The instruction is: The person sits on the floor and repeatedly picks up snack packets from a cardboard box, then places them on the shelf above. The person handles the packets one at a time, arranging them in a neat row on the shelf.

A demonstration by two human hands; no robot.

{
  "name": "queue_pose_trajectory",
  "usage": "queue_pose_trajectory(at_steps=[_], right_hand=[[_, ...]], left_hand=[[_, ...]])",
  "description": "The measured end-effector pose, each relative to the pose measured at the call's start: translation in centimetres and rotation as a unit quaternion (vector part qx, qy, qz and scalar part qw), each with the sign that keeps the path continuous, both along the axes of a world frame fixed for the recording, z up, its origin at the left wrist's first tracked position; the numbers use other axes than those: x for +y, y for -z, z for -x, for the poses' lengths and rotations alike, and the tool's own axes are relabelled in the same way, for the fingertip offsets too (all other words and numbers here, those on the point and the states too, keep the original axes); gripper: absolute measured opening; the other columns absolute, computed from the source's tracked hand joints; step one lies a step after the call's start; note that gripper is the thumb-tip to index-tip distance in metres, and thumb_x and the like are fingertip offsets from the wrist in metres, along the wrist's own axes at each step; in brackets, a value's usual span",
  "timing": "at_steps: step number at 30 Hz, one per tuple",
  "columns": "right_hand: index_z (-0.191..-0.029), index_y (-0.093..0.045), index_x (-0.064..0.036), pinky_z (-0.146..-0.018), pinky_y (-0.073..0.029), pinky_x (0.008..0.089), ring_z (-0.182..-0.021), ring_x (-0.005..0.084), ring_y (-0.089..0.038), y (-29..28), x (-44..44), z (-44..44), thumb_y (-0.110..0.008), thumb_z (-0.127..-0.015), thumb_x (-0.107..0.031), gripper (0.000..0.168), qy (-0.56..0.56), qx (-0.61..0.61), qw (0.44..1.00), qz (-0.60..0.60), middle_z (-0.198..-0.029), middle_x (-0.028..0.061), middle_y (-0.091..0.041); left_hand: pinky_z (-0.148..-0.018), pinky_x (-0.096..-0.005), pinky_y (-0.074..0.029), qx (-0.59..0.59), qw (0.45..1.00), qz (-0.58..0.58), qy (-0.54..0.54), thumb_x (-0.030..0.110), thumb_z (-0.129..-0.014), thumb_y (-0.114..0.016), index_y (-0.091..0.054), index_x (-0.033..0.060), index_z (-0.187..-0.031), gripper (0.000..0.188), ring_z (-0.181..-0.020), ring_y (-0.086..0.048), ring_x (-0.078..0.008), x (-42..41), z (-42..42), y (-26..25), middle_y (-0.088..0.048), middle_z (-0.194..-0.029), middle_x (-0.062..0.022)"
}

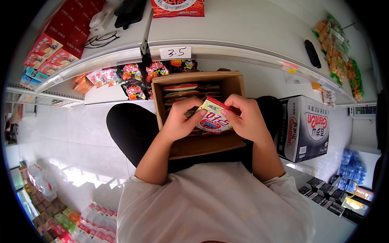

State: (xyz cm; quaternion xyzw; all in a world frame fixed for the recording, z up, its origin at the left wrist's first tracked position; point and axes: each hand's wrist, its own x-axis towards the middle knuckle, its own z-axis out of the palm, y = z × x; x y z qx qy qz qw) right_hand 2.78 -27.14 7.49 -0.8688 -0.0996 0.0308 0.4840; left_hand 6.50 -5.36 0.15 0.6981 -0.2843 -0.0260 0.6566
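Between my two hands is a small cream and red snack packet (pixel 214 117), its printed face turned up. My left hand (pixel 184 117) pinches its left edge with thumb and fingers. On the opposite edge, my right hand (pixel 243 114) grips it the same way, near the red top seal. Directly below the packet, an open cardboard box (pixel 197 78) sits between my knees. Rows of similar packets (pixel 180 93) stand inside it, partly hidden by my hands.
A shelf edge (pixel 243 51) with a handwritten price card (pixel 175 53) runs across in front of me. Black snack bags (pixel 132 73) lie on the lower shelf. At my right stands a Ganten carton (pixel 304 127). Eyeglasses (pixel 101 39) and a red bag (pixel 178 8) rest on the upper shelf.
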Motion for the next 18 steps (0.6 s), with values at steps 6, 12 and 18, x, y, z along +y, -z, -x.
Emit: queue_pose_trajectory(at_steps=[6,12,18], right_hand=[[-0.089,-0.062,0.001,-0.062,-0.047,0.0259,-0.069,0.0098,-0.059,1.7,2.0,-0.3,-0.071,-0.088,-0.003,0.010,-0.008,0.036,0.994,-0.104,-0.076,0.0057,-0.064],[-0.089,-0.060,0.002,-0.064,-0.048,0.0232,-0.072,0.0060,-0.059,2.6,2.8,-0.8,-0.072,-0.089,-0.001,0.012,0.009,0.027,0.996,-0.086,-0.081,0.0042,-0.065],[-0.084,-0.060,0.002,-0.063,-0.049,0.0249,-0.070,0.0086,-0.061,3.4,2.8,-0.2,-0.072,-0.087,0.001,0.013,0.088,-0.016,0.979,-0.181,-0.077,0.0061,-0.065]], left_hand=[[-0.058,-0.0261,-0.043,0.104,0.994,0.010,0.025,0.000,-0.090,-0.069,-0.067,-0.0027,-0.092,0.003,-0.066,-0.054,-0.0095,0.3,0.2,1.8,-0.064,-0.078,-0.0071],[-0.057,-0.0225,-0.042,0.108,0.993,-0.039,0.036,0.000,-0.092,-0.068,-0.068,-0.0039,-0.090,0.004,-0.068,-0.053,-0.0031,0.8,0.2,-0.1,-0.063,-0.075,-0.0008],[-0.064,-0.0240,-0.048,0.134,0.991,-0.002,0.026,-0.001,-0.091,-0.068,-0.068,-0.0055,-0.088,0.006,-0.072,-0.058,-0.0058,1.2,0.1,-0.9,-0.067,-0.074,-0.0038]])
